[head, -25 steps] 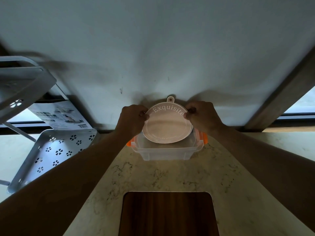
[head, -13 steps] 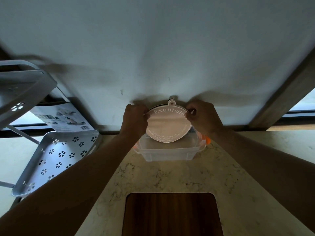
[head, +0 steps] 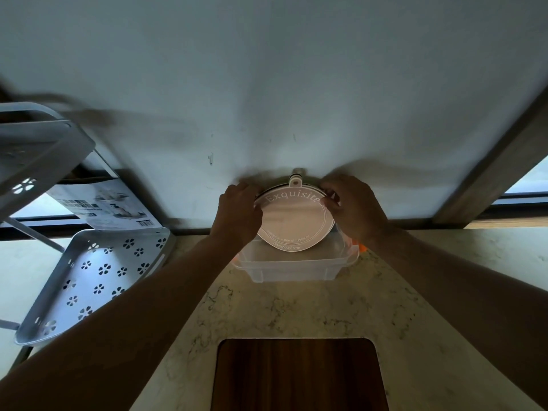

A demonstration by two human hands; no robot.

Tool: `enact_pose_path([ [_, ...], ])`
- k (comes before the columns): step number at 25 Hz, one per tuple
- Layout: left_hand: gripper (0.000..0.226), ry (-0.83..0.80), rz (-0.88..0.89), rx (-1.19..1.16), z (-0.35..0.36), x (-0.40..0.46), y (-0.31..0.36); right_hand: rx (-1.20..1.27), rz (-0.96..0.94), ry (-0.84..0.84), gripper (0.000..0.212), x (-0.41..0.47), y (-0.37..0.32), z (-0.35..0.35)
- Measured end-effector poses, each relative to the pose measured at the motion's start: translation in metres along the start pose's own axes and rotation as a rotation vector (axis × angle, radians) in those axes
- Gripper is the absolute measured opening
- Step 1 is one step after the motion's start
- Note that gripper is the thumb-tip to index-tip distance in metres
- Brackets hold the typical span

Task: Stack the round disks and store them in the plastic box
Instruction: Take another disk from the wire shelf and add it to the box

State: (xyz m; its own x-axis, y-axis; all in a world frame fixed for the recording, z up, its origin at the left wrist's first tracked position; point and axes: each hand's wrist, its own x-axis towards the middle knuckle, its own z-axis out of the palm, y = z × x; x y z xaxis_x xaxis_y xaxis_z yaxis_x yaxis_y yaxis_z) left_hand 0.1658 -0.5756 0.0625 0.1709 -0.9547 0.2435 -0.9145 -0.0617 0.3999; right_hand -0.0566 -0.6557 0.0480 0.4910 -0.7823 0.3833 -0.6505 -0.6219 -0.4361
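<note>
The plastic box (head: pixel 296 264) stands close against the wall (head: pixel 267 84), leaving little room behind it. Bare worktop (head: pixel 296 310) lies open in front. A perforated rack (head: pixel 89 277) crowds its left.

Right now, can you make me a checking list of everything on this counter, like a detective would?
Surface: pale marbled counter, with a dark wooden board at the near edge.
Job's things: stack of round disks, top one pink and printed "Exquisite", tilted up over the clear plastic box; the box has orange clips.
Clutter: printed leaflet propped behind the rack.
Hands: left hand and right hand each grip one side of the disks.
Cables: nothing seen.
Surroundings: white metal rack with flower-shaped holes at left, plain wall behind, wooden frame at right.
</note>
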Motion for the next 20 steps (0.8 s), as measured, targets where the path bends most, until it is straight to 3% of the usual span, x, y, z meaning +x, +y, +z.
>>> enact_pose_path([
  [15, 0.017, -0.033, 0.016, -0.089, 0.005, 0.005, -0.007, 0.025, -0.013, -0.045, 0.020, 0.001, -0.004, -0.001],
  [20, 0.019, -0.046, 0.031, -0.019, 0.004, 0.002, -0.003, -0.161, -0.021, -0.079, 0.021, -0.001, -0.012, 0.000],
])
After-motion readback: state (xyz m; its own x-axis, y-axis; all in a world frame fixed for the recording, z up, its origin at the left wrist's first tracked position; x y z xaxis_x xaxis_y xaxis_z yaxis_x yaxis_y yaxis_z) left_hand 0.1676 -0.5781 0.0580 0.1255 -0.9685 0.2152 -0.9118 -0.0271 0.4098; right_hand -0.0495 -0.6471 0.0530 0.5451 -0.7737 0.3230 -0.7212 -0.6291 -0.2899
